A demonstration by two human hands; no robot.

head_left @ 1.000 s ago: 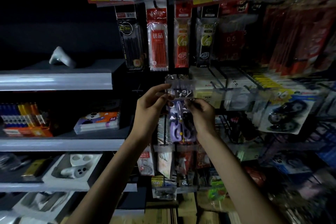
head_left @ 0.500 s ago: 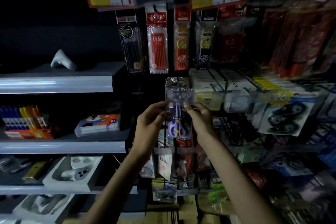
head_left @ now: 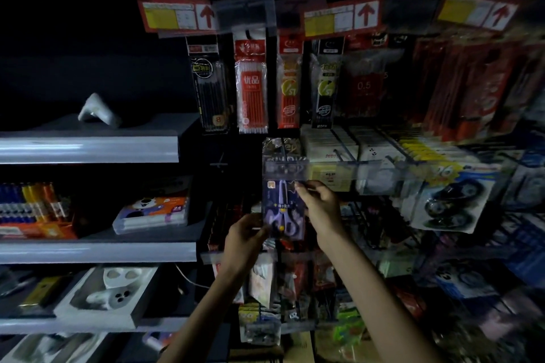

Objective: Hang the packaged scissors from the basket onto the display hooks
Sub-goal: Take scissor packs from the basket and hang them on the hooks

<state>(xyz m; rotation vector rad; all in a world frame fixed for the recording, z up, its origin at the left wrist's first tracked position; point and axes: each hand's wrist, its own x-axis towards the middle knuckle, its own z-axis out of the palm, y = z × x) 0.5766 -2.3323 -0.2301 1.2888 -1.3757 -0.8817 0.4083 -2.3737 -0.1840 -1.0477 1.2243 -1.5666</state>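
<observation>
Compared with half a second ago, the packaged scissors [head_left: 282, 211] sit lower at centre frame, the left hand [head_left: 244, 237] has dropped to the pack's lower left edge and the right hand [head_left: 320, 208] pinches its right edge. Both grips are closed on the pack, whose top lies behind a clear label strip [head_left: 295, 169]; the hook itself cannot be made out. Legible writing: "0.5" on a red pack [head_left: 364, 85] upper right, "24" on an orange box [head_left: 153, 211] at left.
</observation>
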